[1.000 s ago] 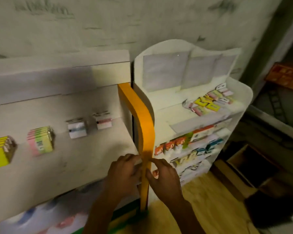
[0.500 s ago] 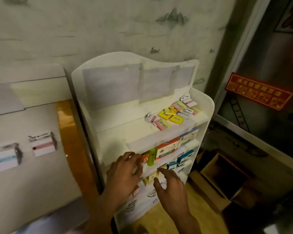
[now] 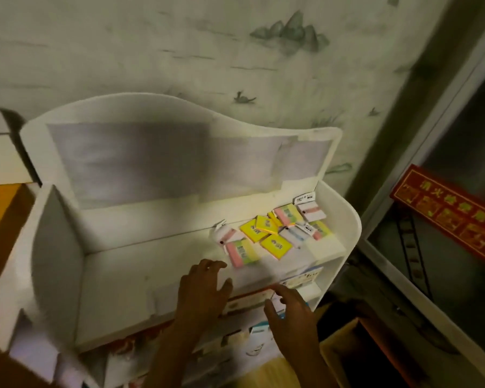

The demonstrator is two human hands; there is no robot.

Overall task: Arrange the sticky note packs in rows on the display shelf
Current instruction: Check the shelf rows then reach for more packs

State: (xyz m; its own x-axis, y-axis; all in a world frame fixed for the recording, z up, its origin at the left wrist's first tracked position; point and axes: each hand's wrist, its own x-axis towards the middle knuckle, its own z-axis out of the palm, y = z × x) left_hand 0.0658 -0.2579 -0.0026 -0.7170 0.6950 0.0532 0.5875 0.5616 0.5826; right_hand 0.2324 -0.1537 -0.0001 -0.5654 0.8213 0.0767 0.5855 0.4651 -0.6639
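A white display shelf (image 3: 140, 273) with a curved back stands against the wall. On the right end of its top tier lies a loose heap of several sticky note packs: yellow ones (image 3: 275, 245), pink-and-green ones (image 3: 242, 252) and white ones (image 3: 311, 212). My left hand (image 3: 202, 295) hovers over the front of that tier, fingers spread, just left of the heap and holding nothing. Lower and further right, my right hand (image 3: 289, 312) is at the shelf's front edge, fingers apart and empty.
Lower tiers hold boxed stationery (image 3: 300, 277). A brown cardboard box (image 3: 347, 348) sits on the floor at the right. A red sign (image 3: 448, 217) hangs on the dark panel further right. An orange-edged shelf (image 3: 0, 200) adjoins on the left.
My view has swung right and closer, from the orange-edged shelf to the white one. Both hands have risen from the lower tiers toward the top tier.
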